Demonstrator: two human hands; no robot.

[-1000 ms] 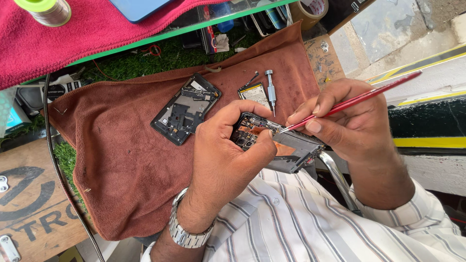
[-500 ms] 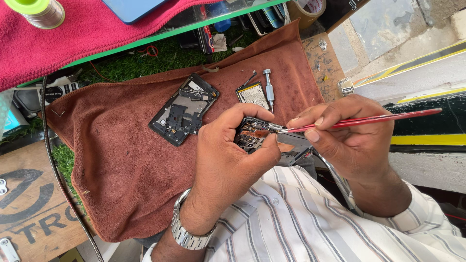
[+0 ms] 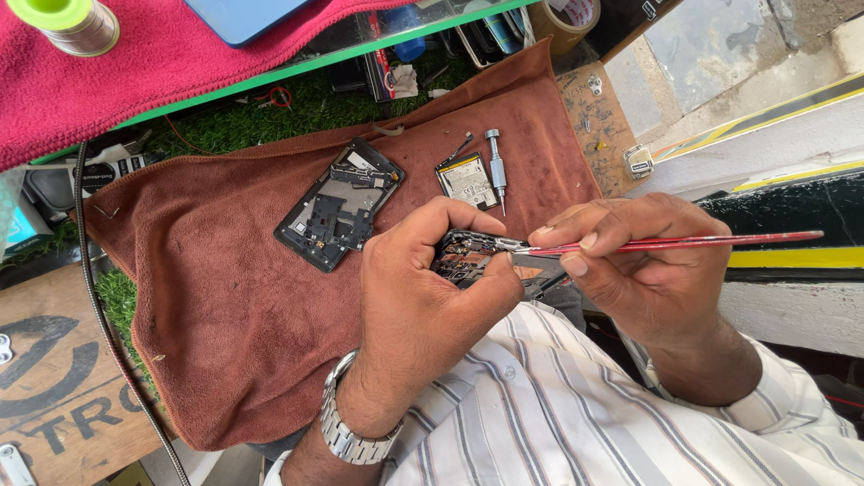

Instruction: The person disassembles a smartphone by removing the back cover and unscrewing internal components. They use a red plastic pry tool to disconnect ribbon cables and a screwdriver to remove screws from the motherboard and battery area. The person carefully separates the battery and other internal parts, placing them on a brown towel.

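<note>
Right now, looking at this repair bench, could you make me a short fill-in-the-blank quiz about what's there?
1. The left hand grips an opened phone, and its wrist wears a metal ____.
2. The right hand holds a thin tool with a ____ handle.
3. The dismantled phone frame lies on a ____ cloth.
4. The small screwdriver lies beside a flat ____.

Missing words: watch; red; brown; battery

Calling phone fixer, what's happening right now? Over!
Left hand grips opened phone. Right hand pinches red brush, tip on phone. Nothing blocking; screwdriver lies apart on brown cloth.
</note>
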